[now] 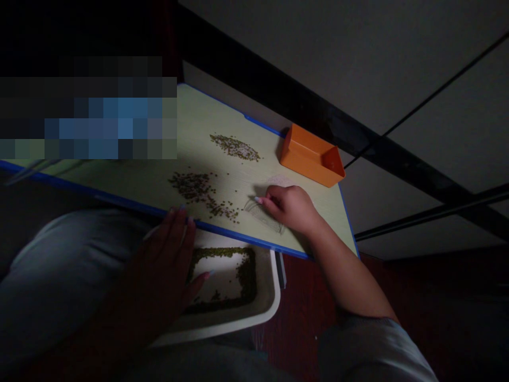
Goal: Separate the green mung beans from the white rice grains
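My right hand [292, 207] rests on a pale board with a blue rim [254, 183], its fingers curled together. Whatever it may hold is hidden. Thin curved grey lines [264, 215] show beside and below its fingertips; I cannot make out whether they are marks or an object. My left hand [175, 241] lies dark in shadow at the near edge of the board, fingers stretched out and thumb spread over a white tub. Left of my right hand lies a loose pile of small dark and green grains [193, 185]. Farther back is a second, lighter pile of grains [236, 147].
An orange open box [312, 162] stands at the board's back right corner. Below the near edge, the white tub [274, 297] holds green grains [248, 276] along its inner sides. Pale cabinet panels [437, 106] rise behind. The left side is blurred out.
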### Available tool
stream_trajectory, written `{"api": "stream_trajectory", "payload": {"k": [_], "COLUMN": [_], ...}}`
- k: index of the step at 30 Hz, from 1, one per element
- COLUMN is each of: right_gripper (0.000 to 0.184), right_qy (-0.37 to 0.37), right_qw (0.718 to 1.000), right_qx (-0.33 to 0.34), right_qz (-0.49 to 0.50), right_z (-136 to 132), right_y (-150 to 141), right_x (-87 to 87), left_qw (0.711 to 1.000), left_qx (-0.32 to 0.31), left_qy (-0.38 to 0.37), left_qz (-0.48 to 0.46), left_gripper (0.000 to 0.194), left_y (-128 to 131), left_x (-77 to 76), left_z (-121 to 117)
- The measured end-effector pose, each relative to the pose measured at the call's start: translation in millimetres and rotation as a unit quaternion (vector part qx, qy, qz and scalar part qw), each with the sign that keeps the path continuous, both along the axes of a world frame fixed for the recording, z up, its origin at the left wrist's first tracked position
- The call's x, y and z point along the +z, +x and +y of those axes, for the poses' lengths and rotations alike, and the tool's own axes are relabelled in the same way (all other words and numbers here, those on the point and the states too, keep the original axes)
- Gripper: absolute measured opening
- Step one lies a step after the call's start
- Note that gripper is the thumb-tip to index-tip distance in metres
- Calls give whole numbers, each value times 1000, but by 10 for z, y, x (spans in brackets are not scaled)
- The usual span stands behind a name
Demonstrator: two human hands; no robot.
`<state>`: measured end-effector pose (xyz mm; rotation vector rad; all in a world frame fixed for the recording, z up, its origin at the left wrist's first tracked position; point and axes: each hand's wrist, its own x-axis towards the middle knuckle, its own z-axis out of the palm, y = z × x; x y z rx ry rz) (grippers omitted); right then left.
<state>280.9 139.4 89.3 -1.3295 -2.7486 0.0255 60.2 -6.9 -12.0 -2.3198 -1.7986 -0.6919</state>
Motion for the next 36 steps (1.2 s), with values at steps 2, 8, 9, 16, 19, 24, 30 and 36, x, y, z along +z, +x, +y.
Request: {"api": "stream_trajectory", "payload": {"k": [2,8,9,16,19,24,30,36], "right_gripper": [35,35,36,37,38,48,52,49], "right_qy": [20,71,78,40,64,82,50,29], "right_qw": [999,987,986,995,993,996,991,978], "right_qx": [-38,-137,-146,-80,-83,-14,109,186], "right_qz": [-6,-35,-31,55,54,46,60,84], "right_z": [38,144,149,149,163,179,242,284], "right_y": [17,74,75,-51,-138,-215,-157,-44], "right_x": [0,10,13,-90,-157,-212,-253,-276], "left_qw": [1000,1000,1000,999,999,999,999,999], "left_qx": [2,0,1,-4,-4,5,3,1], "left_qy": [5,-3,-1,18,22,11,9,19], "left_qz": [-2,-4,-7,-27,-30,-34,-31,-28], "left_gripper": [83,83,84,83,84,83,84,81], "left_y": [-2,-1,0,25,28,33,21,23], "left_x": [-3,-43,-48,-25,-21,-39,-42,-23], "left_z": [-3,3,2,8,10,0,4,3]}}
